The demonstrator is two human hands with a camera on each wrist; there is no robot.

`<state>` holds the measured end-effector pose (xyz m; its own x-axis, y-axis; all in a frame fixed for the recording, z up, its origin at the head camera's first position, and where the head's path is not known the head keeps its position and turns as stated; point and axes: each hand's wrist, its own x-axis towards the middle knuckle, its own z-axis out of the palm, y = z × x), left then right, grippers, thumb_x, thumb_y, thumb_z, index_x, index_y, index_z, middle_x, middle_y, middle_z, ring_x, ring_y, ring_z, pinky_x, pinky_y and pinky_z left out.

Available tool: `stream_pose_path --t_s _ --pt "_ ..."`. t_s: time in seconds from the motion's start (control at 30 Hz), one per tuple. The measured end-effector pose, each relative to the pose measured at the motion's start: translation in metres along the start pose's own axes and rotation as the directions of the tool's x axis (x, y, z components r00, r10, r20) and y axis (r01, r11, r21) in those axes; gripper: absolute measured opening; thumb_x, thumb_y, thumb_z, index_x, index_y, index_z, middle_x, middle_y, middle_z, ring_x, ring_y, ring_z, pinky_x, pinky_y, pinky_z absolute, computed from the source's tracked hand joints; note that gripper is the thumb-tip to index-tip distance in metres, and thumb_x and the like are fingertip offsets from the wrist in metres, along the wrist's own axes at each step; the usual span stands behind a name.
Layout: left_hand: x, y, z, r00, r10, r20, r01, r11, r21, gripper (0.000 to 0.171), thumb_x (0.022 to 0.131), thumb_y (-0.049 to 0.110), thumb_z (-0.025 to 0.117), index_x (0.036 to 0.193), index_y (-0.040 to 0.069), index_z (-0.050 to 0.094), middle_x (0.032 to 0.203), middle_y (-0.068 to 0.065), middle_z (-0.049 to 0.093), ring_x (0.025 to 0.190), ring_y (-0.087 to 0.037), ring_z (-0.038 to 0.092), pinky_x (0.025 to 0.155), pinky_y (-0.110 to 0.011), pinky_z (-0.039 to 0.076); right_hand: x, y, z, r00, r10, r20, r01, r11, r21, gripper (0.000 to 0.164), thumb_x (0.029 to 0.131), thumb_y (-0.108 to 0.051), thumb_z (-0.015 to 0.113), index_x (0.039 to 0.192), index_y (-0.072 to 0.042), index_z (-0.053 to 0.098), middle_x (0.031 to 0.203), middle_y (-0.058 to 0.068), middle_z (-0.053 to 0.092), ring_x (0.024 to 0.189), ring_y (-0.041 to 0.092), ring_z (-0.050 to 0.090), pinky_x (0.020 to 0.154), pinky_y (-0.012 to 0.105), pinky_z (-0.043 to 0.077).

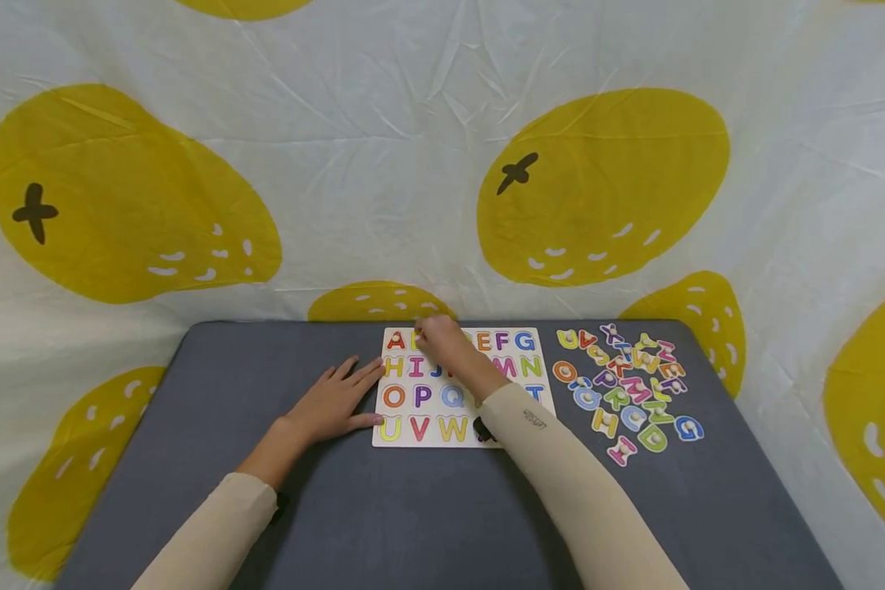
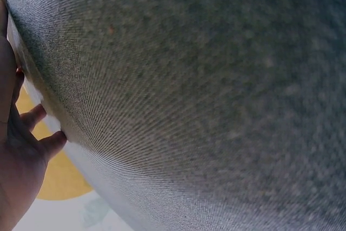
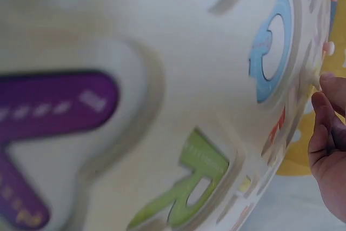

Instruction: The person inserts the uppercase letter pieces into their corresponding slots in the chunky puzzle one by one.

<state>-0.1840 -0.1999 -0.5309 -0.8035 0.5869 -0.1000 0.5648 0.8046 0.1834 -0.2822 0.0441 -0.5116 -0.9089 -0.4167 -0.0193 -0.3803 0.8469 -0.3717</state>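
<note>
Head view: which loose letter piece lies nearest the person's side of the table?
The pink I: it sits lowest of the loose pieces, with the green D and blue G farther from the person.

A creased white sheet (image 1: 383, 180) printed with yellow fruit shapes hangs beyond a dark grey surface (image 1: 383, 524) with rounded far corners. The large left fruit (image 1: 133, 197) and large right fruit (image 1: 605, 197) bear dark cross-shaped marks and white dashes; a low central fruit (image 1: 369, 303) shows just above the far edge.
</note>
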Motion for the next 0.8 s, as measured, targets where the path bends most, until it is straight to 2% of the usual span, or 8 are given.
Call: stream_pose_path --t_s 0.17,0.4,0.6,0.8 --pt "0.001 0.0 0.0 1.0 0.004 -0.006 -0.004 1.0 0.008 0.091 0.095 0.068 0.059 0.165 0.018 0.029 0.172 -0.002 0.027 0.155 -0.043 0.028 0.117 -0.068 0.031 -0.012 0.006 -0.011 1.0 0.005 -0.029 -0.003 0.998 0.069 0.02 0.101 -0.014 0.068 0.117 -0.004 0.074 0.108 0.011 0.073 0.093 0.022 0.064 0.091 0.036 0.057" --pt "0.0 0.001 0.0 1.0 0.003 0.004 -0.003 1.0 -0.005 0.092 0.095 0.067 0.06 0.165 0.018 0.028 0.172 -0.002 0.026 0.155 -0.043 0.027 0.118 -0.069 0.029 -0.037 0.027 -0.027 0.998 -0.013 -0.054 0.022 0.985 0.172 0.021 0.101 -0.014 0.069 0.118 -0.003 0.074 0.107 0.01 0.071 0.097 0.023 0.065 0.09 0.037 0.057" --pt "-0.001 0.001 0.0 1.0 0.007 0.001 -0.007 1.0 0.0 0.092 0.095 0.066 0.06 0.165 0.018 0.028 0.172 -0.003 0.026 0.155 -0.043 0.027 0.118 -0.068 0.03 -0.063 0.051 -0.046 0.994 -0.034 -0.101 0.05 0.986 0.157 0.018 0.099 -0.012 0.071 0.113 -0.003 0.075 0.101 0.009 0.071 0.092 0.022 0.066 0.083 0.036 0.057" --pt "0.0 0.0 0.0 1.0 0.006 0.006 -0.006 1.0 0.005 0.092 0.095 0.067 0.059 0.166 0.018 0.027 0.172 -0.002 0.025 0.156 -0.043 0.026 0.118 -0.068 0.03 -0.098 0.078 -0.069 0.991 -0.041 -0.129 0.058 0.989 0.134 0.017 0.096 -0.012 0.074 0.111 -0.003 0.076 0.098 0.008 0.071 0.089 0.022 0.065 0.081 0.04 0.057"
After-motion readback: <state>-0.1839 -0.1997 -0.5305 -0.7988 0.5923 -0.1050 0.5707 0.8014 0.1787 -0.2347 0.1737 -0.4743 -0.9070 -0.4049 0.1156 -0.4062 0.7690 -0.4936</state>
